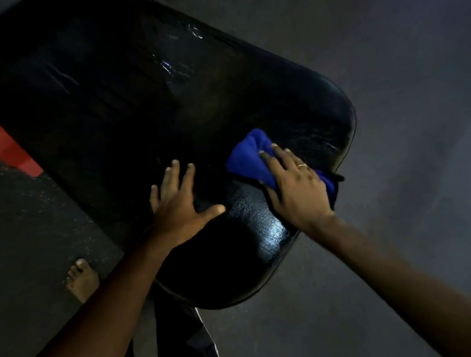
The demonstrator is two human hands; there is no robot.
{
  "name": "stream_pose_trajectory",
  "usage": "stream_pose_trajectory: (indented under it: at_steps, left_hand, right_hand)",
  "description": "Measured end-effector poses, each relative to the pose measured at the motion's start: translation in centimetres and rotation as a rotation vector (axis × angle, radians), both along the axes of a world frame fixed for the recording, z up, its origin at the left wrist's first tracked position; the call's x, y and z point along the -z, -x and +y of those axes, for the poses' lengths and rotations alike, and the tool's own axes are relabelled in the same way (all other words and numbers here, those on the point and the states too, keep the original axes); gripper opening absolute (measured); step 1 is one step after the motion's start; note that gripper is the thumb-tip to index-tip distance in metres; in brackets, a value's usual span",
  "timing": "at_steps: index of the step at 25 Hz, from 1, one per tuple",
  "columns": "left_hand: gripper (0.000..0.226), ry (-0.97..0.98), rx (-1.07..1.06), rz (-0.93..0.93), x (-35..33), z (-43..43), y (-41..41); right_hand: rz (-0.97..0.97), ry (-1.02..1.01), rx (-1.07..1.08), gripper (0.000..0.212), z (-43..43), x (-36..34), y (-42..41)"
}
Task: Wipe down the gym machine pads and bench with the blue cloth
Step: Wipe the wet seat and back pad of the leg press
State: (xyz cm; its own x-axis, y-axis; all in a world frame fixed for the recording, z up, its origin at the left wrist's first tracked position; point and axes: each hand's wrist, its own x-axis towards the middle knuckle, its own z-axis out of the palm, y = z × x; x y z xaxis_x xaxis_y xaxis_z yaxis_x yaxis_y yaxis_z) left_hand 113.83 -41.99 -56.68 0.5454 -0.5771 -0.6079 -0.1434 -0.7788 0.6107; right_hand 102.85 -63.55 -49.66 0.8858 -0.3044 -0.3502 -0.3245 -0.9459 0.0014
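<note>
Our right hand [295, 185] presses the bunched cloth [248, 161] onto the black pad [156, 98], fingers closed over it. Our left hand [179, 204] lies open and flat beside it.

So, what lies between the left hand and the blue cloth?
Only bare black pad between left hand and cloth, in the head view.
</note>
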Motion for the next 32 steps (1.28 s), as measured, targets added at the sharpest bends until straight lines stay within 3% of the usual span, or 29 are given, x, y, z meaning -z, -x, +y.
stream_pose_trajectory:
  at_steps: [2,5,8,10,13,15,21,23,26,28,32]
  left_hand:
    - [0.120,0.017,0.052,-0.060,-0.2,-1.2,1.8]
    - [0.123,-0.029,0.069,-0.080,0.3,-1.9,2.7]
    - [0.128,-0.035,0.105,-0.085,0.7,-1.5,2.3]
    - [0.128,-0.033,0.108,-0.084,0.7,-1.4,2.4]
    - [0.126,-0.038,0.080,-0.103,0.8,-1.5,2.6]
    - [0.125,-0.035,0.078,-0.095,0.8,-1.5,2.5]
    - [0.123,-0.010,0.080,-0.048,0.7,-1.4,2.3]
    - [0.123,0.000,0.062,-0.047,0.7,-1.4,2.3]
    - [0.124,-0.009,0.042,-0.082,0.7,-1.5,2.6]
    - [0.117,0.011,-0.014,-0.096,0.5,-1.6,2.4]
    - [0.112,0.040,-0.102,-0.121,0.7,-3.2,0.6]
  right_hand:
    - [-0.029,0.051,0.011,0.062,-3.5,0.2,-2.1]
    - [-0.073,0.204,0.242,0.057,-10.8,1.7,-8.2]
    - [-0.082,0.199,0.421,0.053,-14.0,3.3,-14.2]
    - [-0.038,0.131,0.352,0.050,-11.1,4.8,-16.9]
    - [0.045,0.064,-0.089,0.052,-4.0,7.5,-16.8]
    - [0.069,0.002,-0.164,0.056,-5.2,7.5,-17.5]
    - [-0.009,0.074,0.286,0.048,-12.8,7.2,-22.9]
    - [-0.026,0.063,0.280,0.045,-9.6,7.6,-22.5]
    - [0.036,0.002,-0.023,0.047,-3.1,7.7,-17.1]
    - [0.075,0.003,-0.118,0.054,-3.5,6.8,-14.8]
    - [0.078,0.209,0.196,0.056,-14.4,5.0,-19.0]
